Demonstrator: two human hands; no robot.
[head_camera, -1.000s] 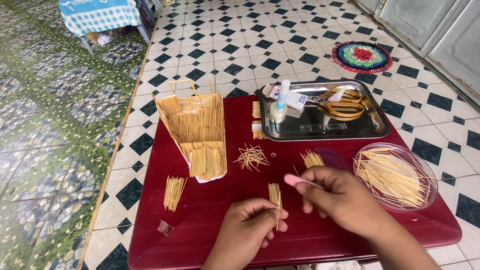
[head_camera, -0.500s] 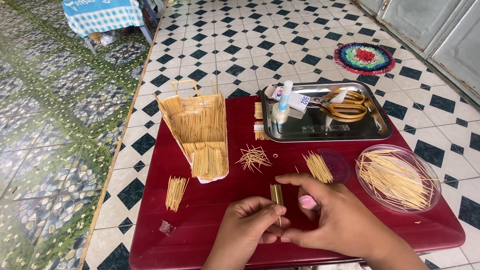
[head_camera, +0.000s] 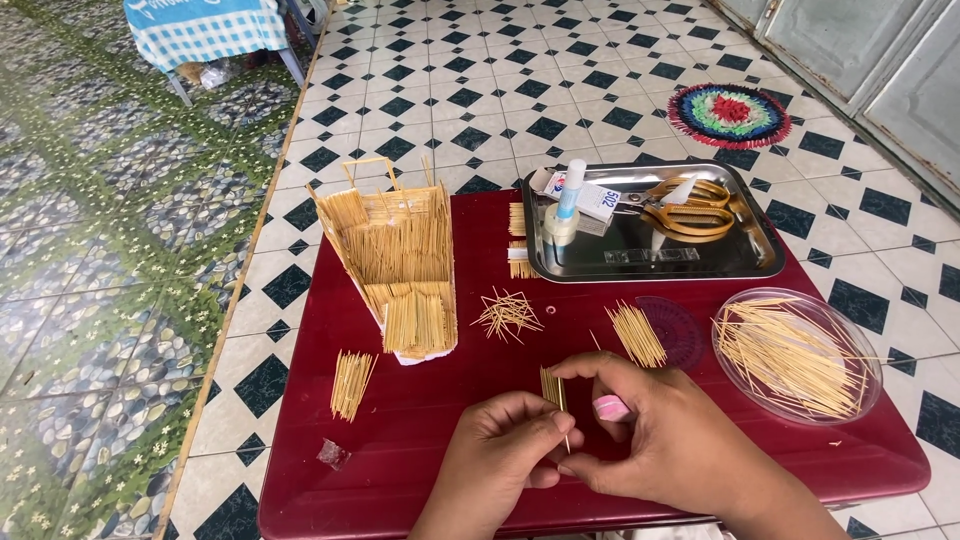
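While both hands met low over the dark red tray table (head_camera: 400, 440), the left hand (head_camera: 500, 455) pinched a single toothpick (head_camera: 566, 435) between thumb and forefinger, its other fingers curled in. Close against it, the right hand (head_camera: 665, 440) had its fingers bent around a small pink object (head_camera: 611, 407), forefinger arched over toward the left hand's fingertips. Just behind the knuckles a short bundle of toothpicks (head_camera: 551, 387) stood partly hidden by the fingers, so I could not tell which hand gripped it.

Further back on the table lay a scattered heap of toothpicks (head_camera: 508, 313) and a neat fan of them (head_camera: 637, 334) on a faint round purple protractor (head_camera: 676, 330). To the right sat a clear round dish (head_camera: 860, 395) full of loose sticks. On the left rose a half-built toothpick model (head_camera: 398, 265), shaped like a roofed wall, with another small bundle (head_camera: 351, 383) lying near the table's left edge. At the far side a steel tray (head_camera: 650, 262) held yellow-handled scissors (head_camera: 695, 213), a glue bottle (head_camera: 565, 213) and a small box. Black-and-white tiled floor (head_camera: 480, 110) spread beyond, with a round colourful mat (head_camera: 729, 114).
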